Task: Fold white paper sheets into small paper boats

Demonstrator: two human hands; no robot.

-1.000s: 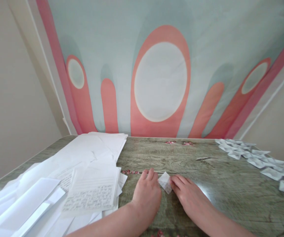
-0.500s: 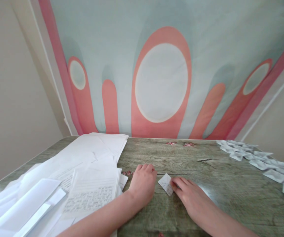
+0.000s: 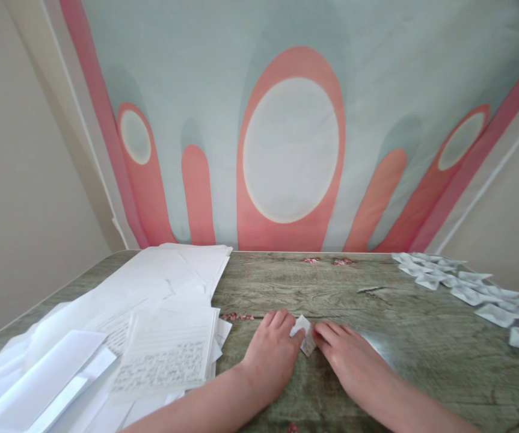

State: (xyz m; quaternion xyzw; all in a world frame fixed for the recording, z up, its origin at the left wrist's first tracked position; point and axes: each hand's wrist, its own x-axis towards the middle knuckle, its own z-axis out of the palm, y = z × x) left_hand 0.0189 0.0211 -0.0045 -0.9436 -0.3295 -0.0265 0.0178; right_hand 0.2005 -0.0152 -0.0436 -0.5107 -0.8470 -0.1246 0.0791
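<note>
A small folded paper square [image 3: 307, 344] with writing on it lies on the wood-patterned table, one corner pointing away from me. My left hand [image 3: 273, 352] grips its left side, with the thumb across the paper and the fingers curled behind. On the opposite side, my right hand [image 3: 341, 349] pinches the right corner between bent fingers and thumb. The paper's outer corners are partly hidden by my fingers.
Loose white sheets [image 3: 164, 270], handwritten pages [image 3: 169, 346] and folded strips [image 3: 45, 379] cover the table's left side. Several folded paper pieces [image 3: 466, 291] stand in rows along the right edge. A patterned backdrop [image 3: 223, 120] rises behind the table.
My left hand has moved right and taken hold of the paper square's left side. My right hand stays at its right corner. The view has shifted slightly.
</note>
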